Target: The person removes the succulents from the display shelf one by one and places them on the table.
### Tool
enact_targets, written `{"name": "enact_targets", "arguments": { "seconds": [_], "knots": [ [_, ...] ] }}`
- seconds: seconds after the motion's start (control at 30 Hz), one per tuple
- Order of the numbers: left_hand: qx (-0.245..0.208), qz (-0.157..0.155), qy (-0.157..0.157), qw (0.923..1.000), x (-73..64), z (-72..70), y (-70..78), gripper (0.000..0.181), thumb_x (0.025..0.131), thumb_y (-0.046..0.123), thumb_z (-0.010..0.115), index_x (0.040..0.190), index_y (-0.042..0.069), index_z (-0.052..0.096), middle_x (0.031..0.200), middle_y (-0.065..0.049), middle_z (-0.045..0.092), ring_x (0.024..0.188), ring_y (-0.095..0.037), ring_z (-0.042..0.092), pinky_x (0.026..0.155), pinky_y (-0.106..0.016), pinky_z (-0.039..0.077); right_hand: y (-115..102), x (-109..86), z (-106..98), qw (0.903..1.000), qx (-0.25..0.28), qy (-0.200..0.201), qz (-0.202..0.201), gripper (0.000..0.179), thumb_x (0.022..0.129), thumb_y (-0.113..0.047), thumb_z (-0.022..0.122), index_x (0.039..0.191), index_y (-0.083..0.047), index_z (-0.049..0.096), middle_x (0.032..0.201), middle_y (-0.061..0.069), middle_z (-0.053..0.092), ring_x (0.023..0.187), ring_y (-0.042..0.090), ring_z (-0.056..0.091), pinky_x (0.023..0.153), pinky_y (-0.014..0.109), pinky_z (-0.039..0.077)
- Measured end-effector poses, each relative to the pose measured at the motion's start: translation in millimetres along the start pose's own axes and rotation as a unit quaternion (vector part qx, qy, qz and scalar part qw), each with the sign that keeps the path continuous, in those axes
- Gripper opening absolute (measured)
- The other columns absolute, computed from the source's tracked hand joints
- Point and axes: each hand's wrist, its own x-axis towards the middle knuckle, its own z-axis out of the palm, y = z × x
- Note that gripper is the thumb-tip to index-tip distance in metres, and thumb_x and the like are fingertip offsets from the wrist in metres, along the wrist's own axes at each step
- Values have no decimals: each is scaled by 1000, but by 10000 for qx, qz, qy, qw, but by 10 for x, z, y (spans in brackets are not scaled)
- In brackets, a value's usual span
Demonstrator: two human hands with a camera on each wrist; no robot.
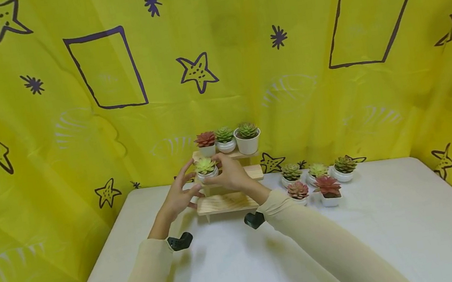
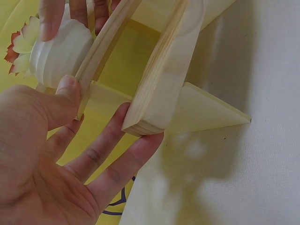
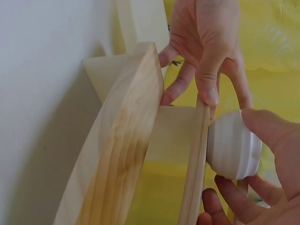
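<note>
A pale green potted succulent (image 1: 205, 165) sits at the left end of the middle step of a wooden tiered stand (image 1: 227, 202). My right hand (image 1: 233, 174) pinches its ribbed white pot (image 3: 233, 146), thumb on one side and fingers on the other. At the stand's left end, my left hand (image 1: 177, 199) holds the stand. Its thumb (image 2: 69, 89) presses the edge of the middle step, beside the pot, and its lower fingers (image 2: 110, 164) spread to the end of the bottom step. In the left wrist view, reddish tips show on the succulent's leaves.
Along the top step stand a red succulent (image 1: 206, 143), a green one (image 1: 224, 138) and another in a taller white pot (image 1: 248, 145). Several more potted succulents, including a red one (image 1: 328, 189), stand on the white table (image 1: 380, 235) to the right. A yellow curtain (image 1: 234, 18) hangs behind.
</note>
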Motion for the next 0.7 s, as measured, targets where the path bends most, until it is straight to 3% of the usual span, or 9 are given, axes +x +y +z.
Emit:
{"name": "enact_targets", "arguments": {
  "seconds": [0.7],
  "knots": [
    [31, -46, 21, 10000, 20, -1, -30, 80, 105, 8, 59, 163, 44, 18, 161, -23, 30, 102, -45, 70, 62, -48, 62, -22, 2, 54, 9990, -273, 203, 298, 65, 88, -29, 84, 141, -5, 54, 130, 16, 64, 119, 33, 61, 98, 47, 52]
  ]
}}
